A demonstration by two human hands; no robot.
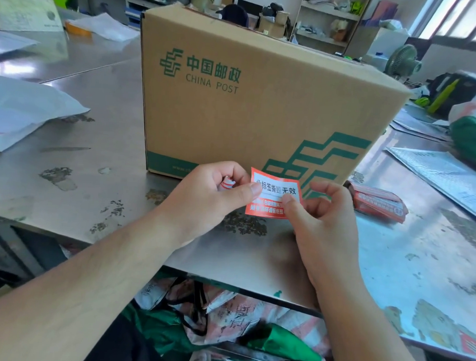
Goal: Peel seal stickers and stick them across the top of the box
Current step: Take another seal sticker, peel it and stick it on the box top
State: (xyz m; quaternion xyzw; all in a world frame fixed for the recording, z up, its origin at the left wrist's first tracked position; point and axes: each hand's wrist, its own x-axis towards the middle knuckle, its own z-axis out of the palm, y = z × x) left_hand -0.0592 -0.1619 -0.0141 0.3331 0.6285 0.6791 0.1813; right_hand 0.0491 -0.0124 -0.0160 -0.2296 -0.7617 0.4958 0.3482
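Note:
A brown China Post cardboard box (251, 99) with green print stands on the metal table (96, 157) in front of me. Just before its lower front face I hold a red and white seal sticker (271, 196). My left hand (211, 195) pinches the sticker's left edge with thumb and fingers, and a crumpled bit of red-striped backing paper shows inside its curled fingers. My right hand (319, 219) pinches the sticker's lower right part with the thumb on its face. The box's top is barely visible from this angle.
A stack of red seal stickers (377, 204) lies on the table right of the box. White mailers (21, 113) lie at the left, a grey bubble mailer (444, 173) and a green bag (473, 141) at the right. Bags fill the floor below the table edge.

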